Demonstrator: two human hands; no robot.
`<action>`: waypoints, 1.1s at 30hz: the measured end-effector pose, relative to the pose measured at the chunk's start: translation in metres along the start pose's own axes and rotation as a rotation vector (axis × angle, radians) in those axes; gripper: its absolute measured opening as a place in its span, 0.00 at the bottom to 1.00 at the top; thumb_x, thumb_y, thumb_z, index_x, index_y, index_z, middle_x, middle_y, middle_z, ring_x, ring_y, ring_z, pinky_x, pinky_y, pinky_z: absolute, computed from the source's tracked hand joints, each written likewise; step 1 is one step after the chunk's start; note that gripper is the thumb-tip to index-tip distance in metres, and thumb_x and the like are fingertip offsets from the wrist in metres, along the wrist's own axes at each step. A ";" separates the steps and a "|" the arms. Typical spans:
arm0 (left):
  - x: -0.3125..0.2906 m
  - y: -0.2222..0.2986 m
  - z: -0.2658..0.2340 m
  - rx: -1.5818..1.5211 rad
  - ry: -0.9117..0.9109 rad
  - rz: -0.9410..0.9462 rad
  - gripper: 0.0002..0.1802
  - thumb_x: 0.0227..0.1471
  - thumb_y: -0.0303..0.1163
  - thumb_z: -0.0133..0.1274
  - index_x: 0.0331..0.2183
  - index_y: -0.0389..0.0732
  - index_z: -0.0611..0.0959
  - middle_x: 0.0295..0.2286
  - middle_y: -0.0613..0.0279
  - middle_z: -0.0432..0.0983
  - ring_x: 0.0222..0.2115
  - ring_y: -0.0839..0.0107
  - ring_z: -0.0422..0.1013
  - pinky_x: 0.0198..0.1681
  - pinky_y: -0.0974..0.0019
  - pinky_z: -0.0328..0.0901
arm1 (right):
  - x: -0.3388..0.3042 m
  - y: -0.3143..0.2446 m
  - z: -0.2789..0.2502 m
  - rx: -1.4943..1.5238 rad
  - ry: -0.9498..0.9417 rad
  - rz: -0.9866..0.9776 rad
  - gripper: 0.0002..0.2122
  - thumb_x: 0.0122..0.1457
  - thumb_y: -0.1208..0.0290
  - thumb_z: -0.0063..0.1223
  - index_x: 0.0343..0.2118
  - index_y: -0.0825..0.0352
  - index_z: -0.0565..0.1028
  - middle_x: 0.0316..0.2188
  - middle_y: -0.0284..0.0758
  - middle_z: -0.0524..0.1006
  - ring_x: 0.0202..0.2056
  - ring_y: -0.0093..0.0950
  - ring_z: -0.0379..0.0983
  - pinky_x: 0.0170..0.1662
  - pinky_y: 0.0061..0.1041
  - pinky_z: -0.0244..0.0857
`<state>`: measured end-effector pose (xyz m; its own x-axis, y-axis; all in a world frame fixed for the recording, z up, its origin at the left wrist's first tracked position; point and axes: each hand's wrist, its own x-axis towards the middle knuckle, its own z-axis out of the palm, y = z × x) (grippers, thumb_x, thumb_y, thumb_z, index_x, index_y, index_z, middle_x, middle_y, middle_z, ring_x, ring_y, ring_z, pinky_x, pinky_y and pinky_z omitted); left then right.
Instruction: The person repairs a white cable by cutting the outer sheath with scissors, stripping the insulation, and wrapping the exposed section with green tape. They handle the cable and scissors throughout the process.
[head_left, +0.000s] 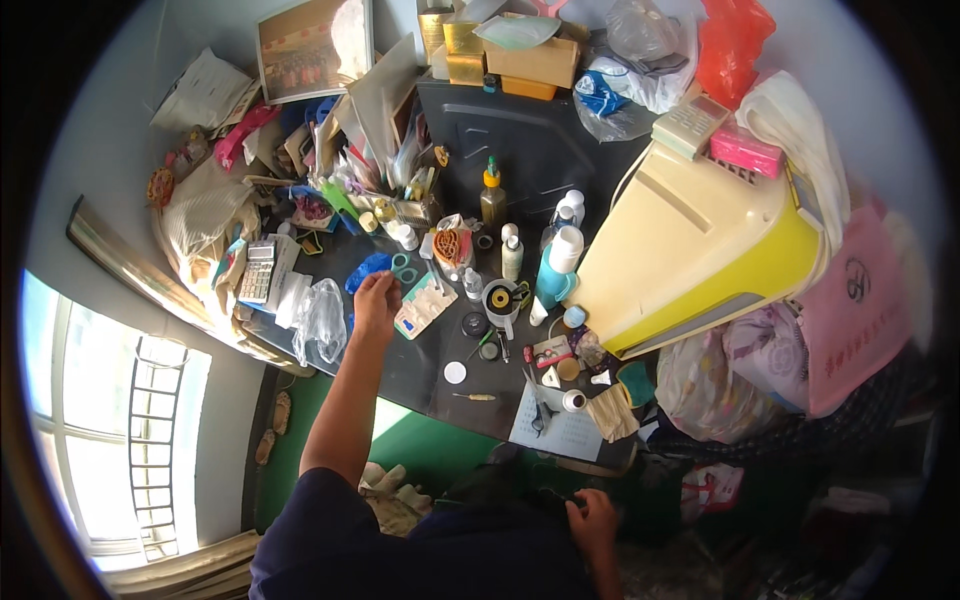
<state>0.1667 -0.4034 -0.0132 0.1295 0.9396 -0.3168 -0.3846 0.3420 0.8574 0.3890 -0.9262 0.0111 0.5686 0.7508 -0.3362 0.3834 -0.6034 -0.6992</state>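
Note:
My left hand (376, 302) reaches over the desk with its fingers drawn together. Whatever they may hold is hidden. Just beyond it lies a crumpled blue plastic bag (367, 270), and teal-handled scissors (403, 268) are close to the fingertips. Right of the hand is a pale card (427, 306) with small items on it. Low over my lap, my right hand (594, 520) is curled closed against something dark that I cannot make out. Between the two hands, a round white disc (455, 373) and a small tool with a tan handle (478, 397) lie on the desk.
A large cream and yellow machine (690, 230) fills the desk's right side. Near it stand a teal bottle (552, 275) and a grey cup (500, 300). A calculator (258, 270) and a clear plastic bag (322, 320) lie at left; a paper sheet (565, 432) is at the front edge.

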 end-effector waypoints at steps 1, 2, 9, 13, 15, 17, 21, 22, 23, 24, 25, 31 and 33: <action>0.014 0.008 0.004 -0.029 -0.005 0.016 0.04 0.62 0.32 0.56 0.37 0.43 0.79 0.26 0.66 0.77 0.22 0.78 0.68 0.25 0.73 0.64 | -0.001 0.003 0.002 0.005 0.013 0.012 0.13 0.57 0.70 0.66 0.42 0.70 0.79 0.45 0.42 0.77 0.31 0.29 0.79 0.36 0.28 0.74; 0.026 0.015 0.007 -0.037 0.011 0.034 0.04 0.62 0.32 0.56 0.37 0.42 0.79 0.27 0.65 0.78 0.22 0.77 0.69 0.24 0.73 0.65 | -0.003 0.008 0.004 0.011 0.024 0.025 0.13 0.57 0.70 0.65 0.42 0.70 0.79 0.45 0.42 0.77 0.31 0.29 0.79 0.36 0.29 0.74; 0.110 0.028 0.004 -0.147 0.024 0.071 0.06 0.64 0.32 0.53 0.39 0.40 0.79 0.31 0.59 0.82 0.23 0.76 0.72 0.23 0.72 0.68 | -0.014 0.009 0.004 -0.030 0.089 0.088 0.11 0.57 0.70 0.64 0.41 0.69 0.79 0.44 0.42 0.77 0.29 0.32 0.79 0.35 0.31 0.73; 0.149 0.022 -0.006 -0.216 0.033 0.037 0.07 0.65 0.32 0.52 0.39 0.39 0.79 0.31 0.59 0.82 0.24 0.76 0.73 0.23 0.73 0.68 | -0.017 0.016 0.006 -0.038 0.100 0.104 0.12 0.58 0.68 0.65 0.41 0.69 0.79 0.43 0.42 0.77 0.28 0.30 0.79 0.34 0.29 0.73; 0.160 0.013 -0.007 -0.249 0.034 0.013 0.07 0.65 0.32 0.52 0.38 0.39 0.80 0.31 0.60 0.82 0.24 0.76 0.73 0.23 0.74 0.68 | -0.019 0.015 0.003 -0.054 0.113 0.112 0.12 0.57 0.68 0.65 0.40 0.69 0.79 0.43 0.41 0.77 0.28 0.30 0.79 0.33 0.29 0.72; 0.169 0.006 -0.007 -0.302 0.049 -0.010 0.08 0.65 0.33 0.51 0.38 0.39 0.80 0.31 0.61 0.82 0.24 0.76 0.73 0.23 0.74 0.67 | -0.021 0.017 0.003 -0.062 0.130 0.119 0.12 0.57 0.68 0.65 0.40 0.69 0.79 0.42 0.41 0.78 0.27 0.30 0.79 0.33 0.29 0.72; 0.181 -0.007 -0.002 -0.344 0.063 -0.041 0.08 0.66 0.33 0.50 0.38 0.38 0.80 0.31 0.61 0.82 0.24 0.76 0.73 0.24 0.74 0.67 | -0.023 0.012 -0.002 -0.055 0.156 0.153 0.12 0.57 0.68 0.65 0.39 0.70 0.80 0.41 0.41 0.78 0.27 0.30 0.79 0.33 0.29 0.72; 0.185 -0.009 -0.001 -0.346 0.062 -0.049 0.08 0.66 0.33 0.50 0.38 0.38 0.80 0.31 0.61 0.82 0.24 0.76 0.73 0.24 0.73 0.67 | -0.023 0.013 -0.003 -0.056 0.153 0.157 0.12 0.57 0.68 0.65 0.40 0.70 0.80 0.42 0.41 0.78 0.27 0.30 0.79 0.33 0.29 0.72; 0.189 -0.010 -0.002 -0.344 0.062 -0.054 0.09 0.66 0.33 0.50 0.39 0.38 0.80 0.31 0.61 0.82 0.24 0.76 0.73 0.24 0.73 0.67 | -0.024 0.013 -0.003 -0.055 0.147 0.161 0.12 0.58 0.68 0.65 0.40 0.70 0.79 0.42 0.41 0.78 0.28 0.30 0.79 0.33 0.29 0.73; 0.194 -0.010 -0.004 -0.342 0.062 -0.059 0.09 0.66 0.33 0.50 0.39 0.38 0.80 0.31 0.61 0.82 0.24 0.75 0.73 0.24 0.73 0.67 | -0.024 0.012 -0.003 -0.053 0.142 0.165 0.12 0.58 0.68 0.64 0.41 0.70 0.79 0.42 0.42 0.78 0.29 0.30 0.79 0.34 0.29 0.73; 0.198 -0.011 -0.006 -0.354 0.035 -0.067 0.09 0.66 0.32 0.50 0.39 0.38 0.80 0.32 0.60 0.83 0.25 0.75 0.73 0.24 0.72 0.67 | -0.025 0.011 -0.005 -0.057 0.123 0.179 0.12 0.59 0.68 0.64 0.41 0.69 0.79 0.44 0.42 0.78 0.30 0.31 0.79 0.35 0.30 0.73; 0.187 -0.036 0.005 -0.347 0.113 -0.141 0.10 0.67 0.32 0.49 0.44 0.38 0.77 0.41 0.51 0.83 0.29 0.71 0.76 0.26 0.70 0.68 | -0.027 0.010 -0.008 -0.050 0.103 0.206 0.12 0.60 0.68 0.62 0.42 0.69 0.78 0.46 0.42 0.77 0.32 0.33 0.78 0.38 0.33 0.73; 0.180 -0.035 -0.015 -0.264 0.078 -0.090 0.10 0.66 0.33 0.51 0.45 0.38 0.78 0.39 0.51 0.83 0.25 0.72 0.73 0.24 0.70 0.66 | -0.027 0.014 -0.004 -0.017 0.096 0.187 0.12 0.60 0.68 0.62 0.42 0.69 0.78 0.46 0.42 0.76 0.31 0.32 0.78 0.38 0.33 0.73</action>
<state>0.1893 -0.2460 -0.1063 0.1067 0.8985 -0.4258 -0.6006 0.3995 0.6926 0.3820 -0.9557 0.0129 0.6976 0.5965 -0.3969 0.2759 -0.7349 -0.6195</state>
